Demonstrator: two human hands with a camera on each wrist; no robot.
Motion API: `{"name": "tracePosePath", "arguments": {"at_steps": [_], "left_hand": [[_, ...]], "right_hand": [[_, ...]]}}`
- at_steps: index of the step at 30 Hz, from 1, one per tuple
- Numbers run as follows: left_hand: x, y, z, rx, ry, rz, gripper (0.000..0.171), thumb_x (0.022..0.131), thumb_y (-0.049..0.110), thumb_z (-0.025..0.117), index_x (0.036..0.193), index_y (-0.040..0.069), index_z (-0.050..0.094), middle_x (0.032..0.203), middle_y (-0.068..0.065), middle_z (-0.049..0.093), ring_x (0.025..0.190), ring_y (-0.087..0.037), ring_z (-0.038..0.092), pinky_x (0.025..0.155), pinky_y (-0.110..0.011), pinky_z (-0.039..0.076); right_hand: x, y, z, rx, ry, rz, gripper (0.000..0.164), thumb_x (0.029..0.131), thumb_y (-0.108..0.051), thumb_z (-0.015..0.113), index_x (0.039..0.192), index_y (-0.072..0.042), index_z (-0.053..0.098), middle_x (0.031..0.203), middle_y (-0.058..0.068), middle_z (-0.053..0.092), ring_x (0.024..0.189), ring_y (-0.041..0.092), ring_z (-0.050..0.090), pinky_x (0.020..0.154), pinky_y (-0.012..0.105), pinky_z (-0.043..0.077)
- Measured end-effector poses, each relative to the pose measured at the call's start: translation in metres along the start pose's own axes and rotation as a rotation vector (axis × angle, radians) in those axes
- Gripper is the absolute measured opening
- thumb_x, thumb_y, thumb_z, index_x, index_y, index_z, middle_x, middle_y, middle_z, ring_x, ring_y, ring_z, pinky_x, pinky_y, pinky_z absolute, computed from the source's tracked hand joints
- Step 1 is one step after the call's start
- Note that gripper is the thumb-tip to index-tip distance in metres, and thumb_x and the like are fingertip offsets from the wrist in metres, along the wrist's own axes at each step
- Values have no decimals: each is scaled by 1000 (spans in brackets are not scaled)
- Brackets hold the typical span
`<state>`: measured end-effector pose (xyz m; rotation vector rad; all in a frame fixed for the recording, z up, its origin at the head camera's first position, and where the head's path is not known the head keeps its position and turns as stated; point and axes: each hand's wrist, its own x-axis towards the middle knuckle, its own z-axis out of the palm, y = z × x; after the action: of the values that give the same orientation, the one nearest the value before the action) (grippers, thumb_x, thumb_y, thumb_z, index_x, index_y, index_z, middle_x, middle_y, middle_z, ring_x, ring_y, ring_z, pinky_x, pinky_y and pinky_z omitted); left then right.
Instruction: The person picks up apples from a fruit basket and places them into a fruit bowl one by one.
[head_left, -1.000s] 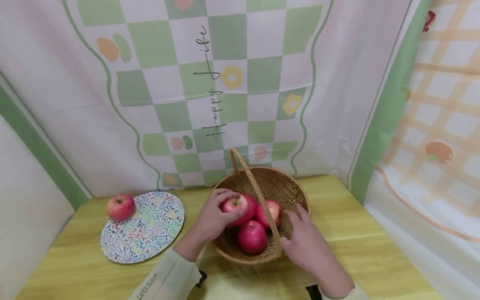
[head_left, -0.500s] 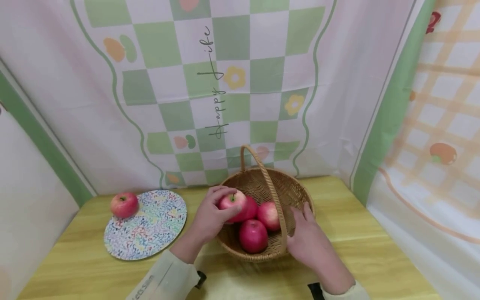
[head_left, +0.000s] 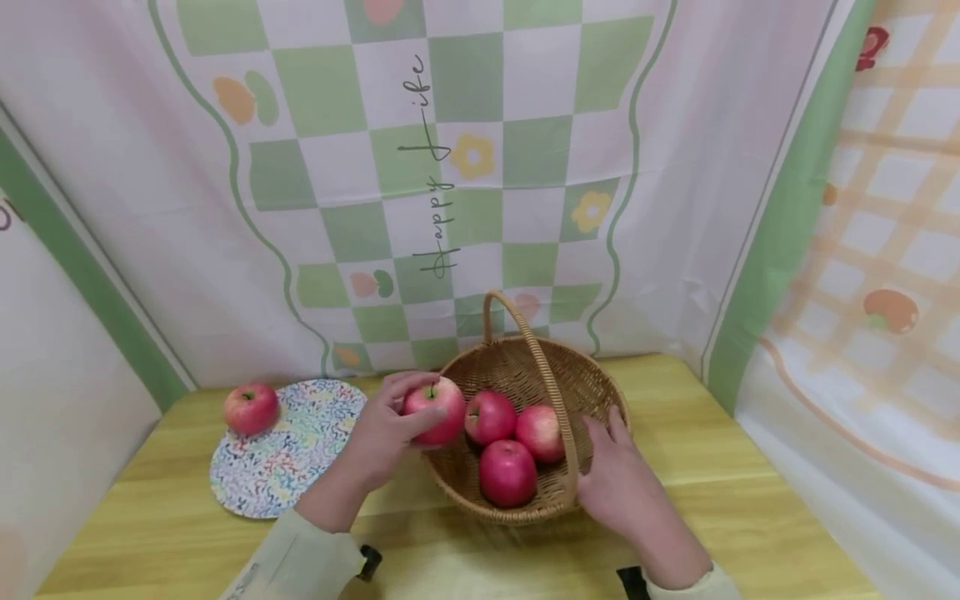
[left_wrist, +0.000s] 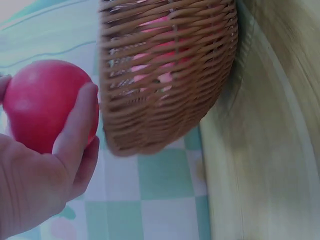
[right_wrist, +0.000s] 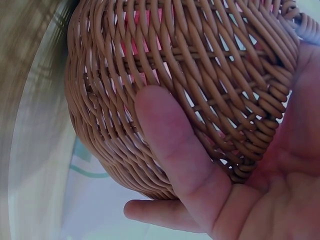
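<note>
Head view: left hand (head_left: 378, 433) grips apple (head_left: 444, 410) just beside wicker basket (head_left: 600, 387), at its left rim. Right hand (head_left: 618, 487) grasps basket's right rim, digits inside and outside wall. Three apples (head_left: 507, 473) inside basket. Left of basket, squiggle-patterned plate (head_left: 300, 467), another apple (head_left: 251, 409) at its edge. Behind basket, checked cloth (head_left: 465, 75) reads "Happy Life", script running sideways. Left-sleeve lettering (head_left: 243, 581) blurred, unreadable.
</note>
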<state>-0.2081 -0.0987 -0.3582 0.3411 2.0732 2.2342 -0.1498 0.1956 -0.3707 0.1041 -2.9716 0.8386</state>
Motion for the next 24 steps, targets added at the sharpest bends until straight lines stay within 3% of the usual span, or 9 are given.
{"name": "tracePosePath", "arguments": {"at_steps": [5,12,19,24], "left_hand": [[-8,8,-18,-172,-31,-97,45,94,4,66,137,0,53,143,-17,38,109,-37,59,76,-53,57],[-17,13,-44,-347,-59,-177,38,103,20,58,138,10,49,144,-17,37,116,-39,55,76,-53,57],[-26,5,-71,-315,-45,-236,38,102,26,58,139,18,52,149,-16,33,118,-38,54,71,-39,59],[-31,1,-90,-231,-19,-249,44,102,26,60,143,16,49,149,-15,34,116,-36,56,75,-40,58]], "right_hand": [[0,2,0,8,-5,9,83,82,-30,75,148,3,37,153,42,7,131,61,29,101,67,35],[0,3,-2,9,-7,12,81,82,-26,75,148,2,38,154,41,6,130,61,30,100,67,36],[0,2,-2,8,-29,21,82,82,-25,76,148,4,37,154,42,5,130,61,31,100,66,37],[1,1,-2,7,-30,18,83,81,-24,75,148,6,36,154,42,6,130,61,31,101,66,35]]}}
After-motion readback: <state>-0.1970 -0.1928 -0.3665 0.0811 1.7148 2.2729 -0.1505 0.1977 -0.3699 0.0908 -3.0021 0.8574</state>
